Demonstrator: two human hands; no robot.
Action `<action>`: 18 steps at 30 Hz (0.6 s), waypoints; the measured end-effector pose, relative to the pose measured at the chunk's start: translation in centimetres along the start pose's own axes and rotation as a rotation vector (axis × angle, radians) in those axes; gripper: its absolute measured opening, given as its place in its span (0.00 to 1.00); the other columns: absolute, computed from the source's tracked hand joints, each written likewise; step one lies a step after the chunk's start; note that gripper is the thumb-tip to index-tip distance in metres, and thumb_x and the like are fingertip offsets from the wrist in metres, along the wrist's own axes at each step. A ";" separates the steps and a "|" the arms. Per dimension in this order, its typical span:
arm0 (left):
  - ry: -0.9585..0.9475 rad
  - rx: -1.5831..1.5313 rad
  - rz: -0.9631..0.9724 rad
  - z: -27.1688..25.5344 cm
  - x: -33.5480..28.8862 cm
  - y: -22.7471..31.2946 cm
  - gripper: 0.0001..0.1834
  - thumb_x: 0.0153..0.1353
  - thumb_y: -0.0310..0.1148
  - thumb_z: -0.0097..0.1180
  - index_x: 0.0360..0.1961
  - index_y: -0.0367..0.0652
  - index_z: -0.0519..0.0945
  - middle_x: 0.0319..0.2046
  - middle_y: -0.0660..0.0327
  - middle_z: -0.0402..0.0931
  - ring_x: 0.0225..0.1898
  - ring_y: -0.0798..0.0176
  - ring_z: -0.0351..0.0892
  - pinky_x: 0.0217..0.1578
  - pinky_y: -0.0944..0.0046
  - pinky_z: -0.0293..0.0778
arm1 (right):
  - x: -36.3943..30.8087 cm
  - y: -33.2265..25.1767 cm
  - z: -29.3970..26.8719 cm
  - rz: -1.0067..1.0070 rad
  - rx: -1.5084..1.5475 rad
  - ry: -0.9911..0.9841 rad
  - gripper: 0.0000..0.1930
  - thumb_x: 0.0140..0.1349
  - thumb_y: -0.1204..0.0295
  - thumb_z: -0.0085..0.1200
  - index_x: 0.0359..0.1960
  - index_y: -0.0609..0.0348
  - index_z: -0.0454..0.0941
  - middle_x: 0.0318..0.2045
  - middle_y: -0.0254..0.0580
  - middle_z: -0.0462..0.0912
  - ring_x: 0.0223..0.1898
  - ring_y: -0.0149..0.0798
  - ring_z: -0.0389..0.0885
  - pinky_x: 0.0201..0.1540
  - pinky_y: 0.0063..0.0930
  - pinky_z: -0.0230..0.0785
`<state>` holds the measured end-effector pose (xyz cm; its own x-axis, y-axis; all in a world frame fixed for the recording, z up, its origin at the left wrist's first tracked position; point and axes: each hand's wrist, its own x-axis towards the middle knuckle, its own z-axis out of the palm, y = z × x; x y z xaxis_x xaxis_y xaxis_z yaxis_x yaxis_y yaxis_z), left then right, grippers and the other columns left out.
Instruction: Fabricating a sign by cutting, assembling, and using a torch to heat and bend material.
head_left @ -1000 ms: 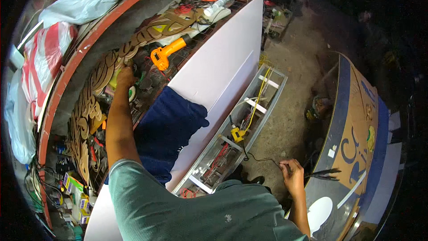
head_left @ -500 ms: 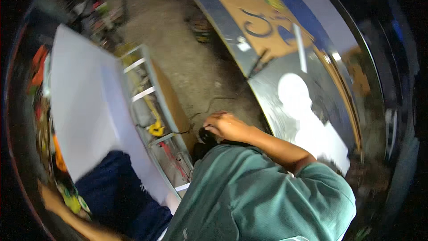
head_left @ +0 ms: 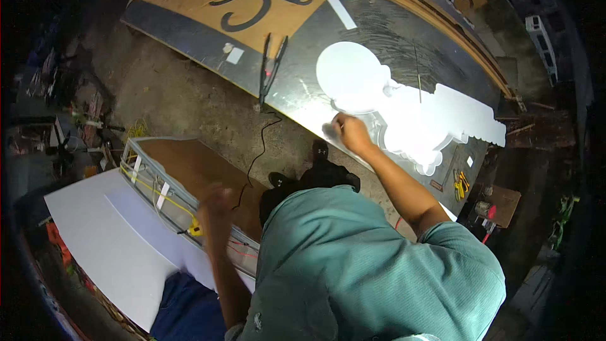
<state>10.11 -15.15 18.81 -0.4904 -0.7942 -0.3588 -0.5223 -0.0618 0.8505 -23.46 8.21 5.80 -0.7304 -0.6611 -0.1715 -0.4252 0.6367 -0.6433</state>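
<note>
My right hand (head_left: 352, 132) is over the near edge of the metal-topped table (head_left: 303, 98), its fingers curled together. A dark grey blur lies beside the fingertips; whether it is a held thing or a shadow I cannot tell. Just beyond is a glossy white cut-out panel (head_left: 349, 72) with a round end and scalloped edges, lying flat on the tabletop. My left hand (head_left: 216, 203), smeared by motion, is raised in front of a long grey metal frame (head_left: 140, 167). Its fingers do not show clearly. A yellow tool or plug-like piece (head_left: 195, 227) sits in that frame, close to the hand.
Long black-handled pliers or cutters (head_left: 270, 69) overhang the table edge. Brown board with dark curved shapes (head_left: 189, 0) covers the far left. Yellow-handled pliers (head_left: 462, 184) lie at the right. A black cord (head_left: 257, 158) crosses the floor. A white sheet (head_left: 101, 240) and navy cloth (head_left: 189, 306) are lower left.
The view has turned toward the table, bringing the white cut-out nearer the middle. My right hand has gone from beside my body to the table edge. My left hand now shows near the frame.
</note>
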 end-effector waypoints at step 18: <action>-0.539 0.239 -0.071 33.1 11.5 -8.0 0.33 0.64 0.45 0.62 0.60 0.31 0.69 0.52 0.43 0.77 0.49 0.45 0.81 0.49 0.52 0.76 | 10.9 12.5 4.7 0.167 0.114 -0.117 0.17 0.62 0.56 0.62 0.32 0.60 0.86 0.27 0.54 0.84 0.31 0.56 0.83 0.37 0.44 0.75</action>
<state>-14.44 -3.76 -4.87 -0.7009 -0.3704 -0.6096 -0.6787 0.0835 0.7296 -34.20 7.10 -7.62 -0.7157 -0.5960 -0.3641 -0.2355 0.6967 -0.6776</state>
